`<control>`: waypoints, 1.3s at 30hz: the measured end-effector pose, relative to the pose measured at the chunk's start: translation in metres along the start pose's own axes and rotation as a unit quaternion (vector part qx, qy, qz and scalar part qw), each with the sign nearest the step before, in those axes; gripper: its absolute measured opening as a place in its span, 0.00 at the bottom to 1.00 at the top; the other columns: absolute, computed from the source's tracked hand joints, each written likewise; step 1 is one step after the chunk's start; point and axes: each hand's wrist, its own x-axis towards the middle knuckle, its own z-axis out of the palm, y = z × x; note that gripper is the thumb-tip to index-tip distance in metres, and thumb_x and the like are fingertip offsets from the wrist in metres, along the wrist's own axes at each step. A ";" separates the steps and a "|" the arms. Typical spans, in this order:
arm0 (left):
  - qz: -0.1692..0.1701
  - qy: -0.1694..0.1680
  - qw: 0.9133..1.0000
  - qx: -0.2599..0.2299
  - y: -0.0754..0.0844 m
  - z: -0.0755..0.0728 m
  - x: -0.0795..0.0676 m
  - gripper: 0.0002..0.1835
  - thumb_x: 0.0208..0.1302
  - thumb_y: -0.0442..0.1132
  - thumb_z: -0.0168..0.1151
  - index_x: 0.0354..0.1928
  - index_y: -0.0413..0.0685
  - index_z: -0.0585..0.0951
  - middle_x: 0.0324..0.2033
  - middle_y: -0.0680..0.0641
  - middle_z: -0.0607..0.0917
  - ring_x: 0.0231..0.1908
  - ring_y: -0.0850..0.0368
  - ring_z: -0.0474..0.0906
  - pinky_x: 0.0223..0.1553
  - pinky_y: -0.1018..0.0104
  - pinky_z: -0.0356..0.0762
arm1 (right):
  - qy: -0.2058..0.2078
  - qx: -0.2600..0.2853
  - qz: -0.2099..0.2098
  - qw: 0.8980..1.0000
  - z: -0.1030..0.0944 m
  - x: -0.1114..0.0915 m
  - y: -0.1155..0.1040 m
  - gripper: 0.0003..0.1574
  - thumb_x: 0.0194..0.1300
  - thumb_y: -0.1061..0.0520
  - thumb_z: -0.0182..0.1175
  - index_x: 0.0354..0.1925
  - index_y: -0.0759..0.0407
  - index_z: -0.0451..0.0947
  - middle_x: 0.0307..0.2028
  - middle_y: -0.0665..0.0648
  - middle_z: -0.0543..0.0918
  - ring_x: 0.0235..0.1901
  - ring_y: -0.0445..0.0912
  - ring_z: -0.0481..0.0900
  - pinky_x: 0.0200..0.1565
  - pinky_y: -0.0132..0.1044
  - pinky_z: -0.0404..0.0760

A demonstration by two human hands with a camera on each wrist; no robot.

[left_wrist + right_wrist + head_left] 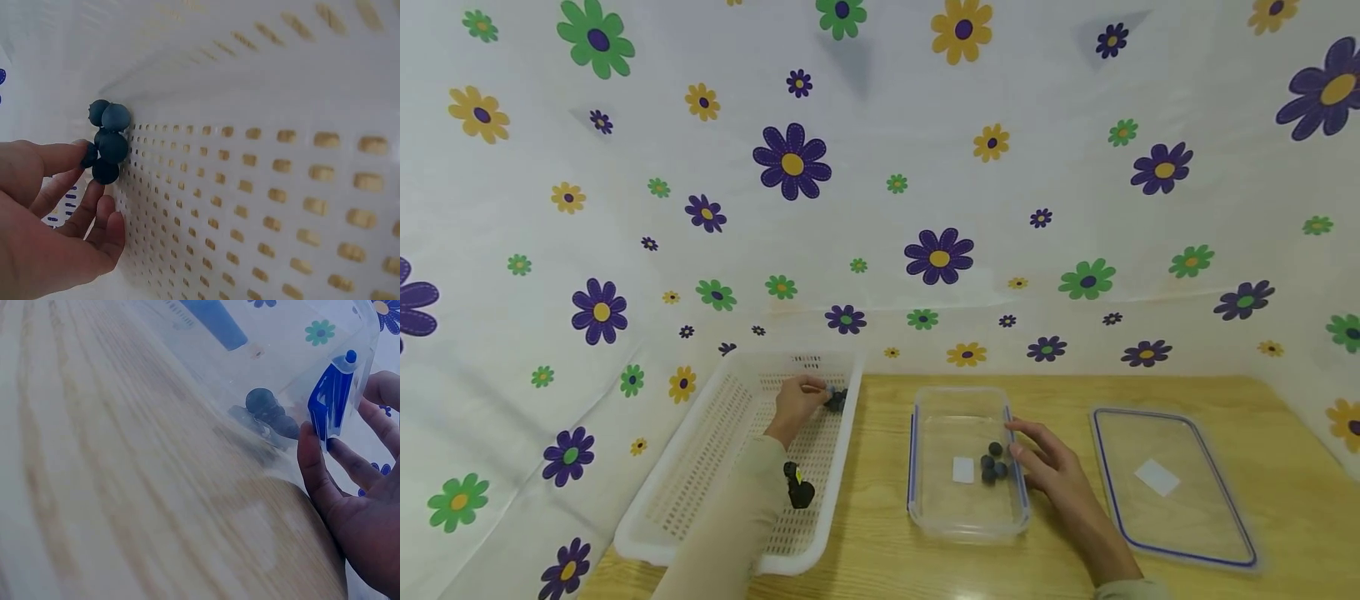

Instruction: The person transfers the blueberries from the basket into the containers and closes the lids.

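Note:
Inside the white basket (842, 467), at its far right corner, my left hand (797, 406) pinches a blueberry (89, 156) between thumb and fingertips. Several other blueberries (114, 147) sit clustered right beside those fingertips, against the basket's wall. To the right stands a clear plastic container (940, 521) without its lid. Several blueberries (988, 471) lie on its bottom, near the right side. My right hand (1052, 467) rests its fingers along the container's right wall, beside a blue clip (331, 400), without curling round it.
A clear lid (1180, 533) with a blue seal lies on the table (880, 500) at the right. White labels are on the lid and container. A black device is strapped at the left wrist. Behind the table hangs a flower-patterned cloth (865, 225).

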 end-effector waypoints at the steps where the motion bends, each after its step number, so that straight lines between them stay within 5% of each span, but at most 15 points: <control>1: 0.000 0.003 1.000 0.000 0.000 0.001 0.001 0.10 0.68 0.34 0.68 0.48 0.38 0.84 0.49 0.37 0.85 0.50 0.42 0.81 0.48 0.51 0.79 | 0.001 0.000 0.000 1.000 0.000 0.001 0.000 0.29 0.79 0.51 0.56 0.71 0.61 0.68 0.78 0.63 0.57 0.71 0.65 0.63 0.53 0.43 0.83; 8: 0.007 0.017 1.000 -0.004 0.004 0.000 0.003 0.10 0.66 0.35 0.70 0.46 0.39 0.85 0.47 0.38 0.86 0.47 0.43 0.82 0.50 0.50 0.79 | -0.002 0.001 -0.003 1.000 -0.001 0.001 0.001 0.29 0.79 0.52 0.56 0.71 0.62 0.68 0.78 0.64 0.57 0.70 0.66 0.64 0.54 0.44 0.83; 13: 0.037 0.010 0.998 -0.054 0.021 -0.012 -0.003 0.12 0.68 0.33 0.67 0.50 0.34 0.82 0.48 0.36 0.84 0.49 0.42 0.81 0.54 0.49 0.79 | -0.004 -0.004 -0.011 1.000 -0.001 0.000 0.001 0.29 0.79 0.51 0.56 0.71 0.61 0.68 0.78 0.64 0.56 0.71 0.67 0.63 0.53 0.43 0.84; 24: 0.132 -0.019 0.981 -0.141 0.070 -0.031 -0.045 0.12 0.69 0.31 0.66 0.53 0.36 0.82 0.49 0.39 0.83 0.46 0.50 0.82 0.51 0.61 0.82 | -0.003 -0.016 -0.015 1.000 0.002 -0.002 0.001 0.29 0.80 0.49 0.54 0.71 0.61 0.68 0.77 0.62 0.59 0.70 0.64 0.65 0.51 0.36 0.83; 33: 0.207 -0.028 0.962 -0.177 0.110 -0.016 -0.087 0.12 0.67 0.26 0.66 0.51 0.33 0.82 0.50 0.37 0.83 0.51 0.43 0.83 0.52 0.64 0.82 | 0.001 -0.014 -0.006 1.000 0.000 0.001 0.001 0.29 0.80 0.50 0.55 0.71 0.62 0.67 0.77 0.63 0.59 0.56 0.33 0.76 0.49 0.38 0.84; 39: 0.222 -0.010 0.950 -0.218 0.123 0.012 -0.116 0.11 0.65 0.23 0.66 0.49 0.33 0.83 0.48 0.38 0.84 0.51 0.42 0.83 0.51 0.65 0.83 | 0.005 -0.009 -0.002 1.000 0.001 0.002 0.000 0.30 0.79 0.50 0.56 0.71 0.62 0.67 0.77 0.63 0.58 0.55 0.31 0.76 0.49 0.38 0.85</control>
